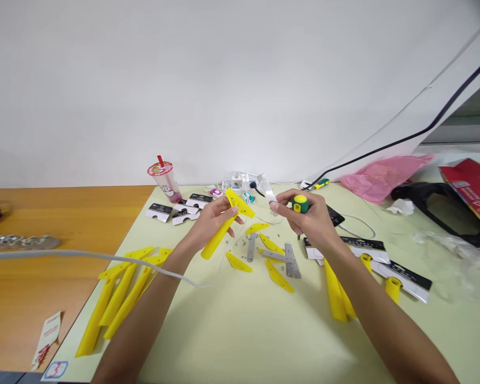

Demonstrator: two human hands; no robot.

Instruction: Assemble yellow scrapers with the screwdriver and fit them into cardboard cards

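My left hand (219, 217) is closed around a yellow plastic scraper handle (216, 240), its wide head tilted up. In my right hand (314, 216) are a green-and-yellow screwdriver (300, 204), lying against the palm, and a shiny, silvery-clear flat piece (266, 188) pinched at the fingertips. I cannot tell whether that piece is metal or plastic wrap. Below and between the hands lie several yellow head plates (279, 276), a flat metal blade (293, 262), a narrow metal plate (251, 248) and scattered small screws or nuts (243, 244).
Assembled-looking yellow handles (122, 288) lie at left, more yellow handles (335, 290) at right beside cardboard labels (404, 280). Further back are a drink cup (166, 181), labels (159, 212), a power strip (238, 181) and a pink bag (380, 178). A pale cable (104, 257) crosses my left forearm.
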